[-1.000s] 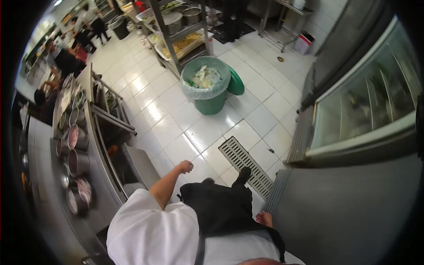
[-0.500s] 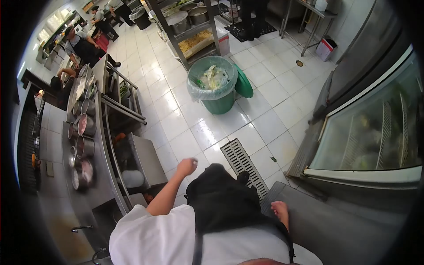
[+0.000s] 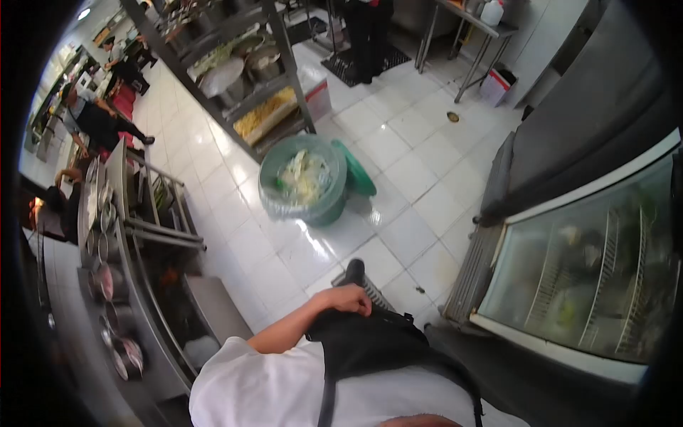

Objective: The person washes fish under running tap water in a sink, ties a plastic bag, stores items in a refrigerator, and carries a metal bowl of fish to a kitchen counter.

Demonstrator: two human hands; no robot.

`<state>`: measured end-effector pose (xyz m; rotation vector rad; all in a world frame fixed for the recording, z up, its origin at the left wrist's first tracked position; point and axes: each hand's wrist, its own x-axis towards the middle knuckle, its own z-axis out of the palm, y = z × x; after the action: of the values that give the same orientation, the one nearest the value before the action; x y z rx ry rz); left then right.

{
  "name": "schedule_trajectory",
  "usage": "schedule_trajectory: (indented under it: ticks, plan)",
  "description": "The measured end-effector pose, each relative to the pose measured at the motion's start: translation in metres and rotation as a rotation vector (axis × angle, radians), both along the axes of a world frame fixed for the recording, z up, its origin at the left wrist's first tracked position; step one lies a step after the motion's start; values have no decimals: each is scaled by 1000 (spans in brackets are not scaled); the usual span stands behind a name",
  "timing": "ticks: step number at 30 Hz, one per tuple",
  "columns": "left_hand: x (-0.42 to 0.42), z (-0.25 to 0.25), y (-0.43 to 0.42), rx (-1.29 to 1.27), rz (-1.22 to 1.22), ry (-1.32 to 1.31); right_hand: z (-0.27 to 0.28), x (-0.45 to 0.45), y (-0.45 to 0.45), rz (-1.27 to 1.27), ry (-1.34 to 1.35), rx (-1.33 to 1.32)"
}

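My left hand [image 3: 345, 299] is closed in a fist in front of the black apron [image 3: 370, 338]. Whatever it may hold is hidden by the curled fingers. Below it a dark shoe [image 3: 355, 272] steps onto the floor drain grate [image 3: 376, 294]. My right hand is out of sight. Ahead on the tiles stands a green bin [image 3: 331, 211] lined with a clear bag, with pale leafy scraps [image 3: 306, 178] inside. Its green lid [image 3: 359, 174] leans against its right side.
Metal pots [image 3: 119, 317] line the steel counter [image 3: 153, 334] at left. A shelf rack [image 3: 249, 135] with pots and a tray of yellow food [image 3: 265, 114] stands behind the bin. At right is a glass-door fridge [image 3: 569, 285]. Co-workers [image 3: 92, 117] stand at the far left; another person [image 3: 366, 43] stands at the back.
I have moved forward, so the bin and rack are nearer. My left hand has swung right across the apron. My right hand, seen earlier at the right side, has left the view.
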<state>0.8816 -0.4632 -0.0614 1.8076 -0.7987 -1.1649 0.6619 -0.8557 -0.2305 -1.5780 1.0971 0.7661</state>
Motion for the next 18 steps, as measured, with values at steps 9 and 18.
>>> schedule_trajectory:
  ticks: [9, 18]
  plan:
    - [180, -39, -51, 62, -380, 297, 64, 230, 12, 10, -149, 56]
    - [349, 9, -117, 142, -247, 420, 73, 464, -58, 244, -241, 64]
